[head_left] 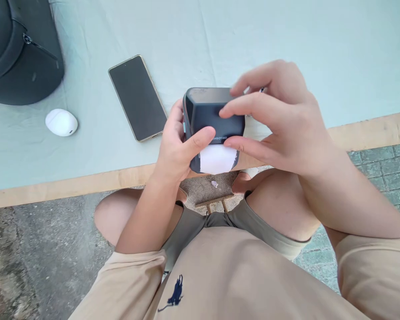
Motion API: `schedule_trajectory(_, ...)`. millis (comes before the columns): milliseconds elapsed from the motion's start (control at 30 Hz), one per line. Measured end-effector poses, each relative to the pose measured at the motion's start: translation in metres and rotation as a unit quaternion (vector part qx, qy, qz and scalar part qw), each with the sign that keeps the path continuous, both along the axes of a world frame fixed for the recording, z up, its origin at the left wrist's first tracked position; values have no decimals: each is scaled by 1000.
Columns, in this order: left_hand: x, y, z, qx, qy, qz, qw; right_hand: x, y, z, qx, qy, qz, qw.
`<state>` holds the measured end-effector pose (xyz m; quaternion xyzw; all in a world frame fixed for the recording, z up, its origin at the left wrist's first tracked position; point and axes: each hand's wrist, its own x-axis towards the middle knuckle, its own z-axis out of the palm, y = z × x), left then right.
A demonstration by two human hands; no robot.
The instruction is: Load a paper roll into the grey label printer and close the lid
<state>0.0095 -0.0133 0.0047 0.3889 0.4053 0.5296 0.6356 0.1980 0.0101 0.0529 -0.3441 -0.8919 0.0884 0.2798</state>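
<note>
A small black label printer, with lettering ending in "IMBOT" on its front, is held above the near edge of the cloth-covered table. White label paper shows at its lower face, with a slightly ragged right edge. My left hand grips the printer from its left side, thumb across the front and the other fingers partly hidden behind. On the right, my right hand has its fingers spread over the printer. Its index fingertip lies against the front, and its thumb tip is by the paper's top edge; firm contact is unclear.
A smartphone with a dark screen lies left of the printer. Farther left are a white rounded device and a black zippered bag. The table's wooden edge runs above my knees. A white scrap lies on the ground.
</note>
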Motion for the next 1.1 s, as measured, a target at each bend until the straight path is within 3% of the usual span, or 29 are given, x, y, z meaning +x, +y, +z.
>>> schedule_trajectory(100, 2, -1, -2, 10, 17, 10, 1000, -2, -4, 4, -59, 6, 7, 998)
schedule_trajectory(233, 0, -2, -3, 11, 32, -25, 999, -5, -4, 7, -99, 5, 3, 995)
schedule_trajectory(500, -4, 2, -9, 29, 1, -32, 999, -8, 3, 4, -96, -34, -12, 995)
schedule_trajectory(767, -5, 8, -12, 21, -104, -59, 993, -4, 4, 0, -116, -27, -16, 993)
schedule_trajectory(1000, -3, 9, -9, 26, -83, -35, 996, 0, 5, -8, 1, -21, -6, 1000)
schedule_trajectory(1100, -3, 9, -8, 25, -80, -36, 996, 1, 7, -9, 0, -7, 21, 1000)
